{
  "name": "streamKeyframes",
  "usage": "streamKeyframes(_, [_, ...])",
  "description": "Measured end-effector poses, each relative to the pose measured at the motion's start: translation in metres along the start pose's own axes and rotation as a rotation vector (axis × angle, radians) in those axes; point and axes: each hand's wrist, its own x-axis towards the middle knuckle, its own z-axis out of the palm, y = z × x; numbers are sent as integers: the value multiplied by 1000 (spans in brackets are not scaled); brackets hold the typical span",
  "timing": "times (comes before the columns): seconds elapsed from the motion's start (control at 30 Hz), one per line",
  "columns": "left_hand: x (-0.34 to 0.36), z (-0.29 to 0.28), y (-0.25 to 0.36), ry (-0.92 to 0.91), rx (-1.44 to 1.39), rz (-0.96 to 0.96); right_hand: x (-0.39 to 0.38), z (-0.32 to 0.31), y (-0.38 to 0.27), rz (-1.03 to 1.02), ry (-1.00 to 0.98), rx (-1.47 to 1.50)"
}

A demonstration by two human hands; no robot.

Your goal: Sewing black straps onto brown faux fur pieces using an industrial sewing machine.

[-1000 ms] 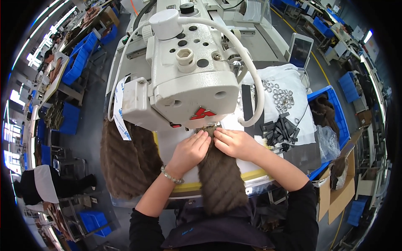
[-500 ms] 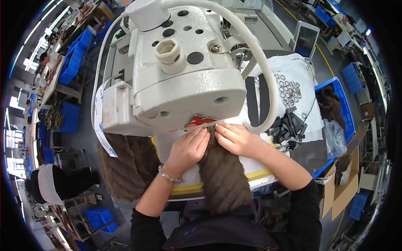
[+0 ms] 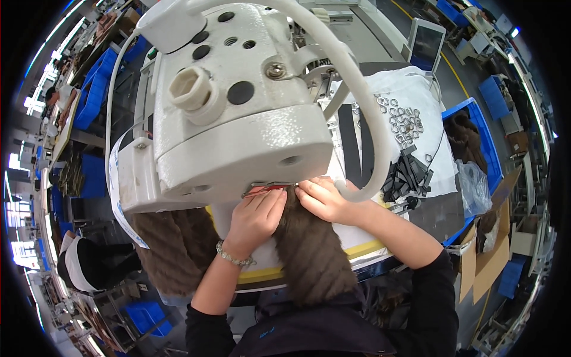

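A brown fur piece (image 3: 315, 253) hangs from the machine's work area over the table's front edge toward my body. My left hand (image 3: 259, 215) pinches its upper end from the left, fingers pressed together, a beaded bracelet on the wrist. From the right, my right hand (image 3: 323, 199) has its fingers closed on the same end. Both sets of fingertips sit beneath the front of a white sewing machine head (image 3: 244, 140), which hides the needle area. A red guard piece (image 3: 275, 187) shows just above my left fingers.
More brown fur (image 3: 175, 247) lies at the left. To the right, metal rings (image 3: 404, 122) and black strips (image 3: 407, 175) rest on white cloth (image 3: 437, 143). Beyond stand a blue crate (image 3: 491, 146) and a cardboard box (image 3: 491, 259). A thick white cable (image 3: 377, 131) curves beside the machine.
My view has shifted, so the machine head looks larger and further left. Both hands keep their hold on the fur at nearly the same spot beneath it.
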Motion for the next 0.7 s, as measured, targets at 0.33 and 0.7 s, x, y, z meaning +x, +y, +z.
streamKeyframes(0.33, [4, -2, -1, -31, 52, 20, 4, -7, 0, 28, -59, -15])
streamKeyframes(0.7, [3, -4, -1, -74, 34, -20, 4, -1, 0, 67, 10, 85])
